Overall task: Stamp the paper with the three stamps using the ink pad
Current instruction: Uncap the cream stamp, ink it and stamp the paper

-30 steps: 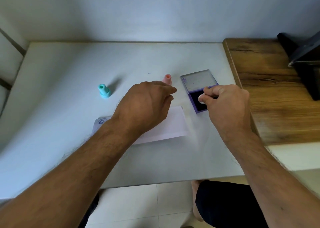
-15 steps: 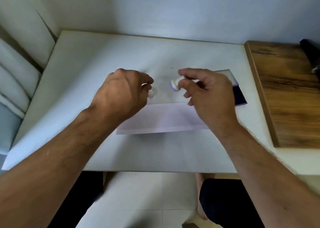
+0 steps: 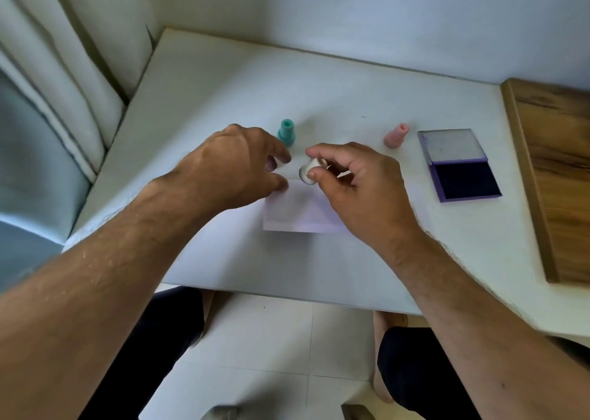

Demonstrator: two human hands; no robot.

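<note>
My right hand (image 3: 357, 189) pinches white stamp (image 3: 310, 171) — tilted, inked face toward paper (image 3: 300, 215) just below. My left hand (image 3: 233, 164) — fingers relaxed, resting at paper's left edge.

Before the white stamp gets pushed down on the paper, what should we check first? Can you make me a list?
1. White stamp gripped: ok, the right hand pinches it.
2. Stamp above the paper: ok, over its far edge.
3. Paper held steady: ok, the left hand has fingers at its corner.
4. Stamp face pointing down: not ok, it tilts sideways.
5. Ink on the face: cannot tell.
6. Ink pad open for the teal stamp and pink stamp: ok.
</note>
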